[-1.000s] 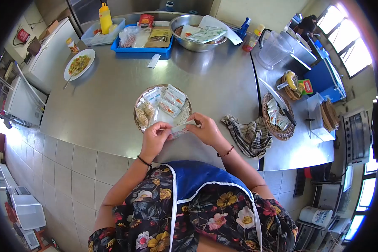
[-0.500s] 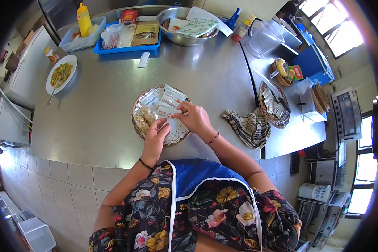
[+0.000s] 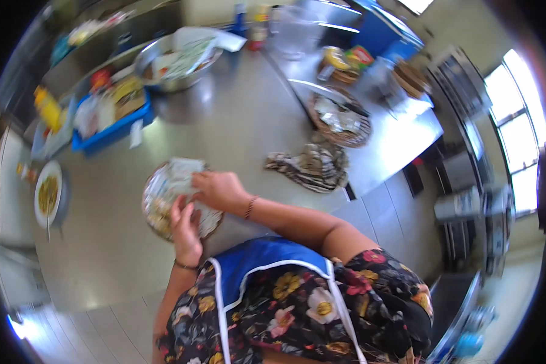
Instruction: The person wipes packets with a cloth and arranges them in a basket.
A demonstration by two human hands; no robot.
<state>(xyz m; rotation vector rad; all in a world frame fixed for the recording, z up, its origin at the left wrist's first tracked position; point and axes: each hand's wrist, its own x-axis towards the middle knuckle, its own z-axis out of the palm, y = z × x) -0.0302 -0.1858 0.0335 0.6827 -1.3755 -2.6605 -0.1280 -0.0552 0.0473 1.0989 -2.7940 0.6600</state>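
Nearest me, the left hand (image 3: 187, 227), fingers loosely bent, is over the near side of the round basket (image 3: 144, 201), and the right hand (image 3: 219, 193) is at the sachets (image 3: 183, 171) inside; blur prevents me confirming a grasp by either. I judge the step as sachet arrangement, the next move requiring light fingertip control. Versus the earlier frame, my view is rotated, displacing basket and, beyond, blue tray (image 3: 116, 129) leftward.

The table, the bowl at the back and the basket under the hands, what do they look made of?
Table: metal, likely brushed stainless steel; grey with soft reflections. Bowl: polished metal, probably stainless steel, from its silvery shine. Basket: perhaps woven wicker, judging by the brown rim; blur hides the weave.
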